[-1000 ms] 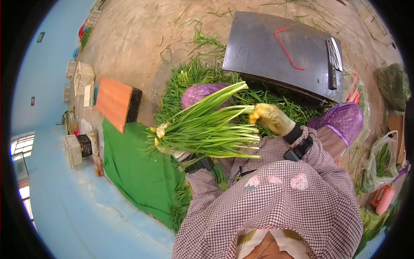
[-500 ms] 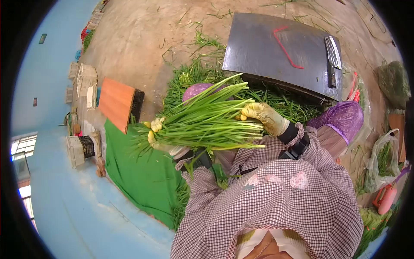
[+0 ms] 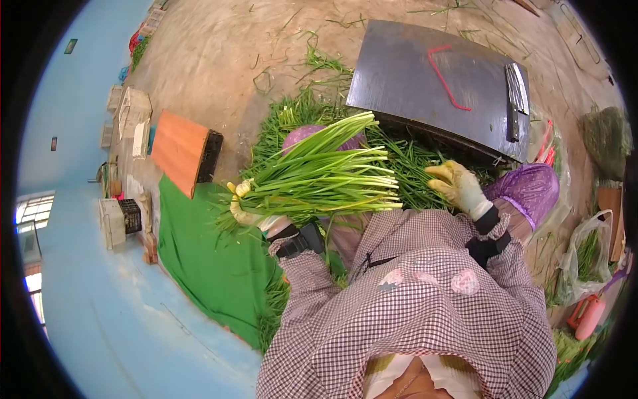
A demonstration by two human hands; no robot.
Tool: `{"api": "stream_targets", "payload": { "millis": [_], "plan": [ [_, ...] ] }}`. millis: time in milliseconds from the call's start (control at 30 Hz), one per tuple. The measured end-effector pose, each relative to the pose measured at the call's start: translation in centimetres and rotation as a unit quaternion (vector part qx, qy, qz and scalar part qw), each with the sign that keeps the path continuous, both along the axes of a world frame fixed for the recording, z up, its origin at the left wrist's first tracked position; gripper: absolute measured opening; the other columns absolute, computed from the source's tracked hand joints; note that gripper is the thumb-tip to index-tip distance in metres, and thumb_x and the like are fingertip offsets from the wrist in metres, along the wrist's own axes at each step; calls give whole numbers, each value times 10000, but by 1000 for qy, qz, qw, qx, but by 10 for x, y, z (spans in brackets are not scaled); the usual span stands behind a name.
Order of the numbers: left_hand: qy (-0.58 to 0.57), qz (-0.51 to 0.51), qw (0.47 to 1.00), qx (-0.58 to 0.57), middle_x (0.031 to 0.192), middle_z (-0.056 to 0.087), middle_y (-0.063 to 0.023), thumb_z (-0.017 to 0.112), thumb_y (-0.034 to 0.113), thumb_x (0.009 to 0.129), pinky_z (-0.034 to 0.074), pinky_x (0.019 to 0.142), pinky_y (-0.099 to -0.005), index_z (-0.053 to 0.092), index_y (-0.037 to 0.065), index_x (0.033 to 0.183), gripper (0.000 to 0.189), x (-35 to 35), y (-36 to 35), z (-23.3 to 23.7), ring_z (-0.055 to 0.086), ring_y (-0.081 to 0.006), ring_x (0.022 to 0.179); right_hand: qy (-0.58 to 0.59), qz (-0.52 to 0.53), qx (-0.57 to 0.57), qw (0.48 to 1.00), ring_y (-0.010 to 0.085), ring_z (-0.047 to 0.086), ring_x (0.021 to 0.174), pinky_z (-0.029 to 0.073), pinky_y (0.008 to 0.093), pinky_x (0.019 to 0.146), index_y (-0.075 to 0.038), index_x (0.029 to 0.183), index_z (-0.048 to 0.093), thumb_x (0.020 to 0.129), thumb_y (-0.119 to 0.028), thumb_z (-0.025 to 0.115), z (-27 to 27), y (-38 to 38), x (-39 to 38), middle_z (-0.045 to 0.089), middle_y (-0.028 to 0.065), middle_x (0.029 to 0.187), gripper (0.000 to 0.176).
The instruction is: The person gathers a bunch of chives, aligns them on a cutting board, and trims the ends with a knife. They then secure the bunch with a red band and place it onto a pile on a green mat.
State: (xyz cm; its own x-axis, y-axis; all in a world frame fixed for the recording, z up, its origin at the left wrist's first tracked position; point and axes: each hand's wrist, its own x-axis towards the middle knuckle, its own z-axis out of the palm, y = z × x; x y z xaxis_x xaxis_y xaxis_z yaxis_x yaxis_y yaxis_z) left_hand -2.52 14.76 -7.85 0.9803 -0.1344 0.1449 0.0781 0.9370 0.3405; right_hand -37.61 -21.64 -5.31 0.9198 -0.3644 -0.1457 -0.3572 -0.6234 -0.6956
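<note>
A thick bunch of garlic chives (image 3: 325, 176) lies across the space before me, pale stem ends pointing right. My left hand (image 3: 243, 205), in a stained light glove, is closed around its leafy left end. To the right of the stem ends, my right hand (image 3: 460, 189) is apart from the bunch in a similar yellowed glove. Its fingers are spread a little, and nothing shows between them. Under and behind the bunch, loose green leaves (image 3: 419, 156) are heaped on the floor near my knees.
A dark board (image 3: 412, 73) stands ahead, carrying a knife (image 3: 515, 100) and a red strip (image 3: 442, 76). Green cloth (image 3: 206, 259) covers the floor at left, by an orange-brown panel (image 3: 178, 153). A plastic bag of greens (image 3: 588, 256) sits at right.
My right hand has let go of the stem ends and moved right, its fingers loosening. My left hand still holds the bunch in nearly the same place.
</note>
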Motion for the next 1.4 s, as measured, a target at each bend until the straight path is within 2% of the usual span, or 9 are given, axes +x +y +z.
{"api": "stream_targets", "payload": {
  "millis": [267, 333, 600, 700, 833, 1000, 1100, 1233, 1400],
  "plan": [
    [-39, -59, 996, 48, 970, 697, -61, 490, 285, 988, 570, 859, -460, 685, 101, 1186, 333, -16, -33, 60, 666, -220, 918, -139, 66, 265, 952, 186, 580, 848, 481, 305, 786, -62, 962, 693, 906, -214, 727, 42, 75, 91, 580, 58, 939, 166],
    [-13, -69, 995, 67, 921, 695, -59, 488, 286, 981, 571, 845, -472, 692, 104, 1175, 335, -21, -32, 72, 668, -226, 883, -141, 12, 534, 834, 116, 565, 881, 482, 303, 784, -44, 935, 657, 959, -153, 666, 34, 70, 91, 565, 12, 924, 112],
    [80, 2, 993, 90, 882, 710, -83, 529, 289, 913, 563, 799, -542, 716, 100, 1011, 283, -6, -19, 59, 680, -264, 831, -95, -20, 120, 988, 270, 638, 762, 525, 385, 763, -55, 900, 674, 957, -282, 628, 8, 9, 27, 617, 80, 919, 239],
    [93, -1, 993, 72, 897, 718, -94, 558, 298, 876, 537, 845, -562, 705, 98, 962, 264, 3, -12, 47, 679, -298, 845, 373, 102, -164, 907, 328, 695, 965, 539, 423, 879, -115, 1120, 731, 914, -571, 616, -3, -15, 11, 682, 134, 1156, 514],
    [125, 10, 985, 121, 884, 710, -91, 560, 318, 862, 523, 862, -561, 695, 104, 935, 264, -2, -26, 53, 668, -308, 879, -1, 95, 91, 991, 330, 594, 1188, 486, 411, 1000, -136, 1280, 680, 914, -556, 652, 8, 17, 30, 642, 156, 1269, 558],
    [145, 34, 980, 131, 910, 685, -85, 547, 340, 866, 525, 846, -508, 652, 103, 908, 263, -6, -45, 64, 645, -294, 869, -230, 15, 564, 793, 232, 606, 1151, 459, 330, 1014, -10, 1321, 606, 1028, -370, 576, 22, 79, 109, 649, 126, 1233, 465],
    [171, 67, 962, 204, 1033, 679, -125, 581, 343, 828, 513, 869, -532, 648, 95, 954, 286, -3, -41, 62, 632, -333, 952, -244, 19, 424, 872, 229, 600, 1121, 473, 367, 990, -14, 1216, 631, 1019, -283, 597, 30, 71, 107, 655, 84, 1158, 335],
    [229, 88, 949, 199, 1124, 675, -164, 615, 340, 791, 502, 902, -554, 654, 77, 999, 337, -6, -38, 59, 622, -371, 1032, -281, -14, 672, 685, 187, 604, 1032, 482, 360, 962, -19, 1032, 641, 1058, -303, 528, -8, 43, 80, 647, 78, 1055, 307],
    [196, 53, 957, 208, 1141, 674, -165, 622, 359, 803, 517, 892, -552, 652, 64, 1036, 377, -6, -42, 54, 633, -369, 1009, -108, 93, 428, 892, 193, 625, 1070, 494, 327, 987, -8, 1259, 621, 1025, -407, 574, -40, 18, 85, 647, 100, 1219, 465]
  ]
}}
